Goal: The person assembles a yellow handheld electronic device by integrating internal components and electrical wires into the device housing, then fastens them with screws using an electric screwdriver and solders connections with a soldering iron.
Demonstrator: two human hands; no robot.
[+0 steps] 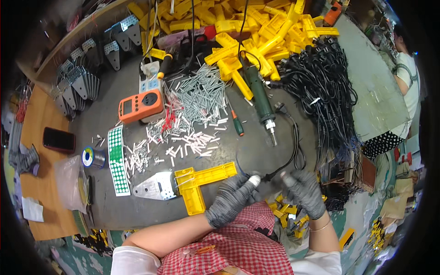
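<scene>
Left hand (231, 198) pinching black cable (279, 170) end, right hand (305, 191) closed just beside, apparently empty

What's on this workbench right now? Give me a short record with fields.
Left hand: left hand, grey glove, fingers closed on a black cable, a white-tipped end at its fingertips
Right hand: right hand, grey glove, pinching a small pale piece; cannot tell what it is
Nearest part: yellow L-shaped plastic piece beside a metal plate
Bench middle: pile of small metal tubes, green power tool, orange meter
Far side: heap of yellow parts, bundle of black cords
</scene>
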